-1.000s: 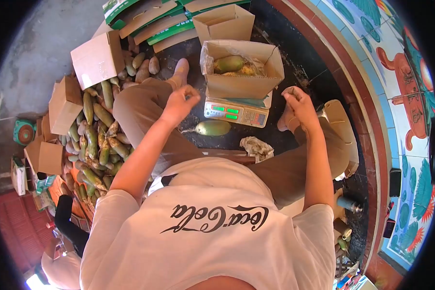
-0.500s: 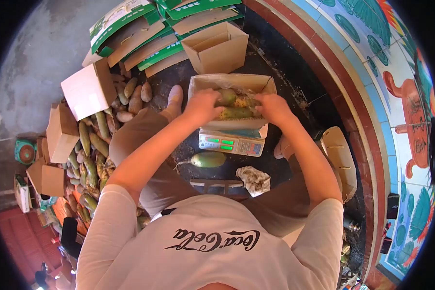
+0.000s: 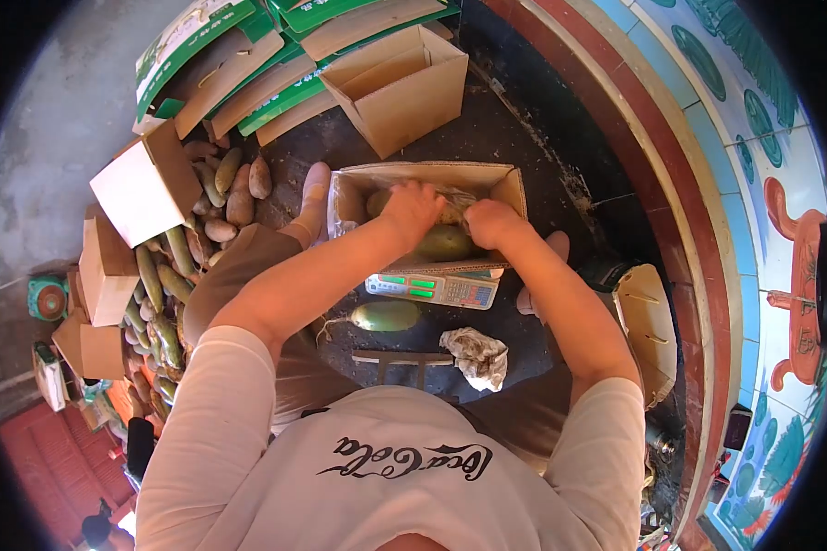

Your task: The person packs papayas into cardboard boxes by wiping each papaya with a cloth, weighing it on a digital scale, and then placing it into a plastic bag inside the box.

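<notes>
1. While the person sits over it, the box (image 3: 354, 197) stands on the scale (image 3: 432, 289), which rests on the floor (image 3: 524, 138) between the person's feet.
2. Left hand (image 3: 413, 208): inside the box, palm down on the fruit and the plastic liner (image 3: 457, 195). Fingers curled downward with the tips hidden, so I cannot tell whether they grip anything.
3. Right hand (image 3: 492, 223): also inside the box, just beside the left. Fingers drawn together in a loose fist, and I cannot tell whether they pinch the liner or press on fruit.
4. Green fruit (image 3: 443, 244): lies in the near part of the box, showing between the two wrists.
5. Handling, judged: the fruit looks firm, smooth-skinned and fairly heavy, and likely to bruise. It is best cupped round its middle with the whole palm, not pinched at an end.
6. Handling, judged: the box walls are thin card and would bend under load, so take it from beneath.
7. Surroundings:
   - a loose fruit (image 3: 386, 315) on the floor near the scale;
   - a crumpled rag (image 3: 476, 354) to its right;
   - an empty box (image 3: 395, 83) on the far side;
   - a pile of fruit (image 3: 161, 285) on the left.
</notes>
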`<state>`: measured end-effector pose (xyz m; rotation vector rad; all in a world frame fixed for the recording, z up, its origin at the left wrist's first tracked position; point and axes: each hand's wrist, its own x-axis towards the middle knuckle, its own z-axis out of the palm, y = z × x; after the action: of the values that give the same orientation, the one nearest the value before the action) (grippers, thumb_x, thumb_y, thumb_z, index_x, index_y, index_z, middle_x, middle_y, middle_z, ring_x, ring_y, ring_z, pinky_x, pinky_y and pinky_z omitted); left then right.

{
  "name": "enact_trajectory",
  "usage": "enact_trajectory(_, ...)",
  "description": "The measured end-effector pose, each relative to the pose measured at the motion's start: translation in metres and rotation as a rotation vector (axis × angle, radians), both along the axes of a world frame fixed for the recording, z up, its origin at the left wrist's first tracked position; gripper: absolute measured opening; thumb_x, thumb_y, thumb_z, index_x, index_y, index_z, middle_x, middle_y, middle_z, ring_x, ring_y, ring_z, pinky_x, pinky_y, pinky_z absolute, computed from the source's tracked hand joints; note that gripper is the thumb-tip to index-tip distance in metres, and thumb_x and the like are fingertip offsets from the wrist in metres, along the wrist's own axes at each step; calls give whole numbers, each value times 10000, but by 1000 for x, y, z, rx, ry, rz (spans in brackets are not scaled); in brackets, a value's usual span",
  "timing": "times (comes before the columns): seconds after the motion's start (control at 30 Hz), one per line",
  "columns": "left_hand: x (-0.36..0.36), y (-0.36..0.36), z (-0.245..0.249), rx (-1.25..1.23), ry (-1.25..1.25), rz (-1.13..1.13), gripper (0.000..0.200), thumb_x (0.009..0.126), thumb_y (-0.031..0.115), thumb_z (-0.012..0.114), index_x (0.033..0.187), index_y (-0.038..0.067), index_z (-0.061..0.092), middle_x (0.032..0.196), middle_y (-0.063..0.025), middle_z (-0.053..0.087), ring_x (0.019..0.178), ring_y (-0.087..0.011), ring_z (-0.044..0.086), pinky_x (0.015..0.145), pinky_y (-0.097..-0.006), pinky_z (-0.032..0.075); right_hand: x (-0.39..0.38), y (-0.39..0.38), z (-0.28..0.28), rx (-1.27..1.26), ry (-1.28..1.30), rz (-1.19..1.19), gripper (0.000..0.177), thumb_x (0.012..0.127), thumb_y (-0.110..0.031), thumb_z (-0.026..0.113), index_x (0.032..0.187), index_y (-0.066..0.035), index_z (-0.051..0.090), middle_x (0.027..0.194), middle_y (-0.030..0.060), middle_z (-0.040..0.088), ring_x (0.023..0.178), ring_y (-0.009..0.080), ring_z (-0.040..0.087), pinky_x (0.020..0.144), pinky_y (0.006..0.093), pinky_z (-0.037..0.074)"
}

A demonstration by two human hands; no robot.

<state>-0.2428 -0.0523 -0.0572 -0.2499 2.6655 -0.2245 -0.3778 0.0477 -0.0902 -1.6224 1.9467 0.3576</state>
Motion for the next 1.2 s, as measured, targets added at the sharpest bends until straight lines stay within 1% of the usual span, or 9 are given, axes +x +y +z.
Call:
enact_trajectory(0.23,25,-10,13,96,44,-42,514,641,100,695,1116,116,502,1068,-100,506,988,-295,521,747,-345,487,6,28,92,-421,-203,-421,185,754,-98,540,887,9,610,957,211,610,918,354,587,822,422,460)
enact_trajectory(0.47,48,-6,23,42,161,-85,430,679,108,655,1086,146,522,1145,-109,448,977,-273,499,747,-321,468,-20,36,75,-709,-519,-818,130,722,-84,581,791,25,563,758,199,604,745,341,597,696,392,462)
enact_trajectory(0.6,46,-7,25,-27,79,-144,321,731,126,599,1045,147,537,1137,-96,451,998,-251,483,758,-307,438,-36,40,68,-584,-750,-1079,140,719,-98,586,759,26,535,720,171,583,695,270,575,671,357,456)
enact_trajectory(0.7,42,-6,32,-79,75,-315,212,756,158,563,967,148,584,1125,-70,463,1006,-204,462,792,-298,397,-41,39,62,-658,-616,-900,64,752,-11,541,727,12,487,662,59,528,569,125,522,530,259,426)
enact_trajectory(0.8,42,-8,22,-68,155,-556,168,758,186,546,903,155,625,1107,-39,472,996,-171,447,803,-289,367,-40,35,61,-595,-593,-893,160,711,-112,597,766,24,534,763,196,596,757,315,594,699,366,461)
enact_trajectory(0.9,35,-11,20,-124,124,-815,198,735,211,544,899,162,643,1087,-25,479,983,-163,447,799,-287,370,-39,30,66,-583,-566,-866,174,705,-125,606,765,23,537,788,210,600,778,335,595,717,370,462)
enact_trajectory(1.0,31,-9,23,20,172,-833,255,704,211,545,925,131,642,1072,-22,491,959,-162,460,787,-287,384,-37,29,70,-645,-537,-825,94,726,-40,560,711,25,494,610,102,547,565,145,544,546,301,442)
enact_trajectory(1.1,35,-3,43,34,560,-933,218,682,210,548,850,88,616,1014,-55,498,923,-177,489,762,-307,418,-42,31,65,-678,-537,-843,83,722,-35,562,718,22,502,617,95,548,563,146,545,531,294,440)
enact_trajectory(1.2,47,-11,28,244,52,-579,138,683,181,544,762,71,568,956,-92,487,900,-206,513,747,-330,448,-49,31,62,-668,-628,-987,73,720,-27,563,718,15,504,628,86,552,559,140,541,512,280,431)
